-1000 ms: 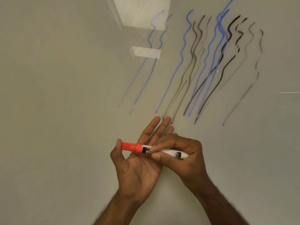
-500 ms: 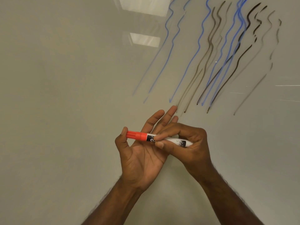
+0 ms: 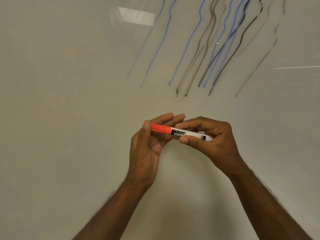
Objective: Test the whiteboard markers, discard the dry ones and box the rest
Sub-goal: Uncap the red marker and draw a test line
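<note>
Both hands [image 3: 181, 135] round half-hidden marker [image 3: 178, 133]

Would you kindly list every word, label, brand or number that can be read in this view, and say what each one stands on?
"cam": white letters on the black band of the marker, next to its red cap; the word runs on under the right hand thumb, so the rest is hidden.
Small print above those letters: too small to read.
Black patch near the barrel's other end: blurred, unreadable.
Whiteboard: only blue and dark wavy test lines, no writing.
</note>
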A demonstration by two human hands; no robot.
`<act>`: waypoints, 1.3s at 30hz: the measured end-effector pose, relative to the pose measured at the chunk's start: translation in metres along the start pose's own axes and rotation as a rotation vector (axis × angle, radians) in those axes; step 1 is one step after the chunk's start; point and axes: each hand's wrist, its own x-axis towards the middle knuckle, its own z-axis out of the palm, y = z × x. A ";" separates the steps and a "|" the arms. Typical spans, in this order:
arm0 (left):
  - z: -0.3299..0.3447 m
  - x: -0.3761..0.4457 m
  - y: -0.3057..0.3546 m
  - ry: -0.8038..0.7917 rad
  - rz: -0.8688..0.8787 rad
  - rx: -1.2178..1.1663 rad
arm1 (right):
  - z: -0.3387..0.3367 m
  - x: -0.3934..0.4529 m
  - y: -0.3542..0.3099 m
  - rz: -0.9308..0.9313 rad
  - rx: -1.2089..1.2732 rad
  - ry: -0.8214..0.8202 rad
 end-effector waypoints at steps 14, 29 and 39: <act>0.084 -0.037 -0.101 0.086 -0.027 0.380 | -0.117 -0.090 0.024 0.168 -0.130 0.061; 0.155 -0.080 -0.242 -0.011 -0.266 0.478 | -0.234 -0.219 0.066 0.448 -0.109 0.181; 0.171 -0.115 -0.361 -0.302 -0.572 0.633 | -0.293 -0.342 0.108 0.717 -0.199 0.347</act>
